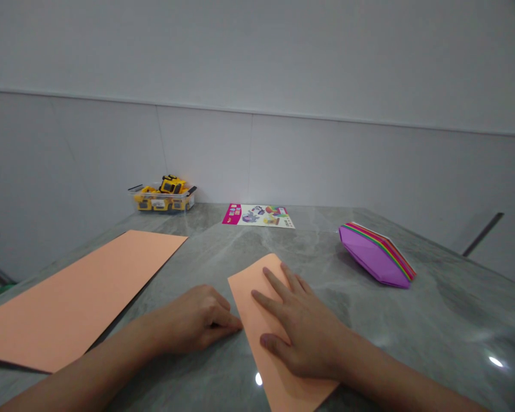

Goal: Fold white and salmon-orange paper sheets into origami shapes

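Note:
A small folded orange paper [257, 280] lies on the grey marble table [446, 309] right in front of me. My right hand [300, 326] rests flat on it, fingers stretched out and pointing toward the far left. My left hand [197, 320] sits beside the paper's left edge with its fingers curled, fingertips pinched against that edge. A larger orange sheet [81, 292] lies flat to the left, apart from both hands.
A stack of folded coloured paper with a purple top [375, 254] sits at the right. A printed instruction sheet [260, 216] lies near the wall. A clear box with yellow toy vehicles [165, 195] stands at the back left.

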The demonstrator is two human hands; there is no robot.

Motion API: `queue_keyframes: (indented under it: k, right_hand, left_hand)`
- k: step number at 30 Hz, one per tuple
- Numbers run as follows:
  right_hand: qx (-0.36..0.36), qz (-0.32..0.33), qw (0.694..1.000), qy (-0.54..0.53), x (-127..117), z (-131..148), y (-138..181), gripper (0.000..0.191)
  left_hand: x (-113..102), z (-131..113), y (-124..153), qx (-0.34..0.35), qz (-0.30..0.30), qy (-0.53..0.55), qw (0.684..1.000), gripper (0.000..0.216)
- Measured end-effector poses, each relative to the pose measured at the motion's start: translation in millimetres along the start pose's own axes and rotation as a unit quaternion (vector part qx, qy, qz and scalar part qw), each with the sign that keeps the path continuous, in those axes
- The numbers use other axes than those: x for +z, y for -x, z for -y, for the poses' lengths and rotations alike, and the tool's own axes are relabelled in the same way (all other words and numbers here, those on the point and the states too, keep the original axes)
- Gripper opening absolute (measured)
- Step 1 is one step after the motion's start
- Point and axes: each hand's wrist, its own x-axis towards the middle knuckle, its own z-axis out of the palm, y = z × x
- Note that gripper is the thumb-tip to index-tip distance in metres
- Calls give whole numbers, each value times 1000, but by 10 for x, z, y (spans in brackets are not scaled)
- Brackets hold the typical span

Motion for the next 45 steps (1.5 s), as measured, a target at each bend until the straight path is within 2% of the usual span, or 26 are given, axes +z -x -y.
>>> queue_keyframes:
  k: [12,19,25,27,31,37,45]
  right_hand:
    - [-4,2,1000,-3,-18,15,-2,66]
    - [-7,0,1000,1,-21,24,-7,67]
    - [-9,0,1000,3,-22,25,-12,67]
    - [-8,1,1000,2,-26,26,-7,67]
    - [-5,3,1000,-1,-39,33,2,67]
    - [-10,0,1000,1,-48,34,-1,66]
    - [-9,-3,1000,-4,-25,12,1,67]
  left_hand:
    - [2,12,7,27,-46,22,998,26]
    - [1,18,6,5,-2,-25,1000,24]
    - [-6,-5,26,-25,-40,-62,997,20]
    - [-14,-13,24,-33,-34,-62,997,19]
    - [-23,-12,8,-17,-12,-54,998,23]
    - [-19,-1,-9,16,-20,-3,1000,24]
    - [-3,14,5,10,-12,-12,1000,22]
